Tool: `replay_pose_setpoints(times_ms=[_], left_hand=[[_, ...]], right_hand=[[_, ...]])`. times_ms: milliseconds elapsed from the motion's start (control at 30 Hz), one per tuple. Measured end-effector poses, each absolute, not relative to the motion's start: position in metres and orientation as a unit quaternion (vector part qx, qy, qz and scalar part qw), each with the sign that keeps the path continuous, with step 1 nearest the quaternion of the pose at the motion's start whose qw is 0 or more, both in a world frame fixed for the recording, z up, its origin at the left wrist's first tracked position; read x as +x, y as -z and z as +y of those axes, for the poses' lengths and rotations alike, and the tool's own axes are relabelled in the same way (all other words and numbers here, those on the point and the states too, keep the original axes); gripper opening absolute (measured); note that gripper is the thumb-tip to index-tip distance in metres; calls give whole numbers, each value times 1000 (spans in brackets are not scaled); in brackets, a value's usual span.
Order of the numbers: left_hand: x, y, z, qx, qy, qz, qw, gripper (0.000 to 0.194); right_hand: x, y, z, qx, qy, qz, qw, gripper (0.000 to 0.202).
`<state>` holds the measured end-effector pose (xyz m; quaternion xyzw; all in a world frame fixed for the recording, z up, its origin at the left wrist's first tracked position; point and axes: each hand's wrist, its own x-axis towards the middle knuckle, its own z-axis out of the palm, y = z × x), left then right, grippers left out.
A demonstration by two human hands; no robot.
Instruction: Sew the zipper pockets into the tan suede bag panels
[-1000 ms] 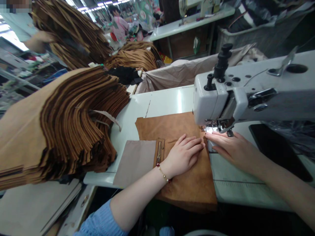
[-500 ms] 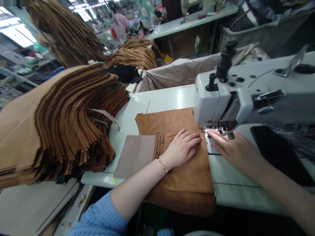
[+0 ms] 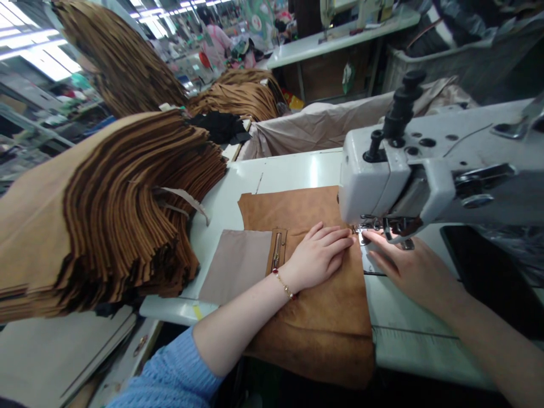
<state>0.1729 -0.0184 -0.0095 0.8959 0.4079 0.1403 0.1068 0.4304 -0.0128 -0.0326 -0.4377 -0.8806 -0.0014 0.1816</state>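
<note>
My left hand [image 3: 321, 255] lies flat with its fingers stretched out on a brown leather-like piece [image 3: 327, 317]. Its fingertips are close to the needle area of the white sewing machine [image 3: 378, 187]. A zipper [image 3: 277, 249] and a grey cloth flap [image 3: 238, 263] lie on the piece, left of that hand. My right hand [image 3: 403, 258] is at the metal plate [image 3: 369, 260] under the machine head, fingers extended toward the piece's right edge; the machine partly hides it. The piece's lower end hangs over the table's front edge.
A tall stack of brown pieces [image 3: 127, 198] stands at the left. A dark flat object [image 3: 488, 277] lies beyond my right hand. Behind the table [image 3: 293, 167] are a cloth-lined bin [image 3: 323, 122], more brown pieces [image 3: 242, 96] and a person in pink [image 3: 217, 42].
The view has shifted slightly, so the machine appears farther right and a little lower. Both hands keep nearly the same pose beside the needle area.
</note>
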Motion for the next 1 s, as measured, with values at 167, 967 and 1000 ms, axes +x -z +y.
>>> replay_pose_setpoints(times_ms=[167,967,1000], left_hand=[[173,9,-21,894,-139,413,99,37],[166,9,-7,905,-135,388,109,36],[166,9,-5,906,-135,387,109,36]], right_hand=[[432,35,-10,-429,-21,-882,191,49],[431,31,-13,-435,-28,-877,203,48],[431,31,-14,-436,-26,-878,197,49]])
